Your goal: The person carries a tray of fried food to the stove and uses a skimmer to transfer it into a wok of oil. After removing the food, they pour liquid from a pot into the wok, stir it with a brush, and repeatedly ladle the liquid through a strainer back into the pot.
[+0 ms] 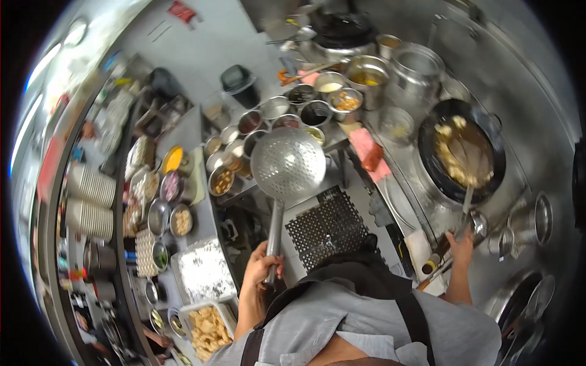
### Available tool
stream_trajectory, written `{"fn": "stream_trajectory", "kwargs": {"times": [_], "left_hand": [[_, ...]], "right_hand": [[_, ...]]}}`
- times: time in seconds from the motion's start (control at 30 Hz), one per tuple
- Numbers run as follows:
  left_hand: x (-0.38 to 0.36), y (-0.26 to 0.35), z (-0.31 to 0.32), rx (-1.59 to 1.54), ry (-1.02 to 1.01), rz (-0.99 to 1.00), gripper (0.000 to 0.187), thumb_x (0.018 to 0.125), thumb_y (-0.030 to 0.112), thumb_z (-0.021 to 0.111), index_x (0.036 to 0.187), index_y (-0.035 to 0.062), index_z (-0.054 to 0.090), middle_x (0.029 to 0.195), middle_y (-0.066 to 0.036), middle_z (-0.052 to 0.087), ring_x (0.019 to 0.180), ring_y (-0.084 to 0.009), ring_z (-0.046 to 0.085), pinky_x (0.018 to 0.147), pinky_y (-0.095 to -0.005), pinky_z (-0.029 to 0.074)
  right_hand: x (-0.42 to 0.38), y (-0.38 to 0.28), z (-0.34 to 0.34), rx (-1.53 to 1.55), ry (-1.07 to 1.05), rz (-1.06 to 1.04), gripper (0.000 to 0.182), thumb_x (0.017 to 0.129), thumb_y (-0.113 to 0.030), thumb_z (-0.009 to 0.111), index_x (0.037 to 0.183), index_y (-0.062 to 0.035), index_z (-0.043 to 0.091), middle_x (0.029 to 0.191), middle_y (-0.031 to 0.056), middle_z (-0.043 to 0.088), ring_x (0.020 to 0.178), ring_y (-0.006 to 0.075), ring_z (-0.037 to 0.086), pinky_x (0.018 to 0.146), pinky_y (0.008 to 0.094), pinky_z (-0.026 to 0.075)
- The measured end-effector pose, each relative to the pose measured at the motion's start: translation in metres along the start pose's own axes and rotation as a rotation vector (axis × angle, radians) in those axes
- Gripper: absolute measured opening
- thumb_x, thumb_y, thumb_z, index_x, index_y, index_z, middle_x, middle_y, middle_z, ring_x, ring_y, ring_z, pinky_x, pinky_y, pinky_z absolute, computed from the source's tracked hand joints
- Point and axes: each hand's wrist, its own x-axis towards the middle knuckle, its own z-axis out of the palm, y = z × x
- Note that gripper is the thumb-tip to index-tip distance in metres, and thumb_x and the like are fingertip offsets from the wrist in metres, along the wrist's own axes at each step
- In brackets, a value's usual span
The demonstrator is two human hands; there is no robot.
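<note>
My left hand (264,265) is wrapped round the metal handle of a large perforated skimmer (289,162). The round bowl of the skimmer hangs over the floor between the two counters, with nothing in it. On the other side, my right hand (461,245) grips the handle of a long metal utensil (468,198) whose head is down in the wok; I cannot make out the kind of head. The black wok (429,175) sits on the stove and holds brownish oil. Pale yellow battered pieces (450,161) float along its left side and lower edge.
Metal pots of sauces and ingredients (345,101) crowd the far counter. A tub of fried pieces (209,329) and a metal tray (204,271) stand at left. Pink cloths (369,152) lie beside the stove. A black perforated mat (328,229) covers the floor.
</note>
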Motion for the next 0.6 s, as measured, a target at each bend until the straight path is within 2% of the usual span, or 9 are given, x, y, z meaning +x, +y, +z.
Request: {"fn": "stream_trajectory", "kwargs": {"times": [0.07, 0.1, 0.2, 0.27, 0.33, 0.47, 0.53, 0.57, 0.6], "left_hand": [[0.031, 0.02, 0.017, 0.032, -0.052, -0.015, 0.044, 0.069, -0.007, 0.052, 0.112, -0.0087, 0.044, 0.07, -0.013, 0.055, 0.046, -0.0182, 0.052, 0.04, -0.0301, 0.046], [0.047, 0.027, 0.027, 0.056, -0.042, -0.039, 0.042, 0.069, -0.006, 0.052, 0.11, -0.0091, 0.045, 0.069, -0.014, 0.055, 0.046, -0.0186, 0.052, 0.04, -0.0303, 0.046], [0.09, 0.043, 0.057, 0.046, -0.104, -0.077, 0.036, 0.068, -0.003, 0.054, 0.103, -0.0075, 0.046, 0.069, -0.014, 0.055, 0.044, -0.0193, 0.052, 0.039, -0.0295, 0.046], [0.119, 0.051, 0.075, 0.083, -0.209, -0.099, 0.035, 0.068, -0.002, 0.054, 0.102, -0.0068, 0.046, 0.07, -0.015, 0.055, 0.045, -0.0188, 0.052, 0.039, -0.0293, 0.046], [0.136, 0.059, 0.096, 0.143, -0.22, -0.139, 0.035, 0.068, -0.002, 0.053, 0.102, -0.0068, 0.047, 0.071, -0.015, 0.055, 0.046, -0.0183, 0.052, 0.038, -0.029, 0.046], [0.175, 0.07, 0.13, 0.156, -0.354, -0.169, 0.034, 0.068, -0.003, 0.053, 0.102, -0.007, 0.047, 0.071, -0.016, 0.055, 0.046, -0.0179, 0.051, 0.038, -0.0279, 0.045], [0.201, 0.066, 0.136, 0.125, -0.415, -0.199, 0.034, 0.068, -0.003, 0.053, 0.102, -0.0068, 0.047, 0.071, -0.015, 0.055, 0.046, -0.0175, 0.051, 0.038, -0.0277, 0.045], [0.211, 0.067, 0.14, 0.134, -0.462, -0.211, 0.033, 0.068, -0.003, 0.053, 0.1, -0.0062, 0.047, 0.071, -0.015, 0.054, 0.046, -0.0175, 0.051, 0.038, -0.0278, 0.044], [0.22, 0.068, 0.144, 0.139, -0.504, -0.219, 0.031, 0.068, -0.003, 0.054, 0.099, -0.0056, 0.047, 0.07, -0.015, 0.054, 0.046, -0.0174, 0.051, 0.038, -0.0279, 0.044]], "right_hand": [[0.001, 0.016, 0.039, 0.145, 0.012, -0.075, 0.076, 0.076, -0.028, 0.071, 0.135, 0.0038, 0.035, 0.121, 0.0304, 0.051, 0.111, 0.0427, 0.051, 0.095, 0.0445, 0.041], [0.008, -0.007, 0.023, 0.176, -0.101, 0.12, 0.07, 0.078, -0.016, 0.066, 0.136, 0.0049, 0.032, 0.118, 0.0315, 0.052, 0.109, 0.0433, 0.052, 0.094, 0.0442, 0.042], [0.034, -0.02, 0.005, 0.062, 0.105, 0.2, 0.054, 0.077, 0.001, 0.052, 0.131, 0.0011, 0.044, 0.113, 0.0282, 0.055, 0.104, 0.0435, 0.053, 0.089, 0.0454, 0.044], [0.059, 0.0, -0.014, 0.06, 0.142, 0.246, 0.051, 0.078, 0.001, 0.051, 0.129, -0.0002, 0.047, 0.107, 0.0273, 0.058, 0.101, 0.0431, 0.054, 0.087, 0.046, 0.044], [0.073, 0.032, -0.026, 0.019, 0.096, 0.117, 0.047, 0.08, 0.0, 0.05, 0.127, -0.0019, 0.049, 0.098, 0.0266, 0.061, 0.094, 0.0435, 0.056, 0.083, 0.0476, 0.045], [0.069, 0.033, -0.064, 0.01, 0.118, 0.211, 0.044, 0.082, -0.002, 0.049, 0.126, -0.0019, 0.049, 0.091, 0.0266, 0.061, 0.09, 0.0454, 0.056, 0.08, 0.0486, 0.044], [0.061, 0.036, -0.067, -0.128, 0.162, 0.206, 0.042, 0.084, -0.003, 0.048, 0.126, -0.0016, 0.049, 0.086, 0.0258, 0.061, 0.074, 0.0408, 0.061, 0.067, 0.046, 0.048], [0.059, 0.028, -0.071, 0.029, 0.078, 0.345, 0.044, 0.084, -0.004, 0.049, 0.129, -0.0023, 0.047, 0.073, 0.021, 0.06, 0.055, 0.0294, 0.062, 0.049, 0.041, 0.048], [0.055, 0.021, -0.077, 0.013, 0.083, 0.344, 0.044, 0.084, -0.004, 0.049, 0.129, -0.0023, 0.047, 0.073, 0.021, 0.06, 0.055, 0.0294, 0.062, 0.049, 0.041, 0.048]]}}
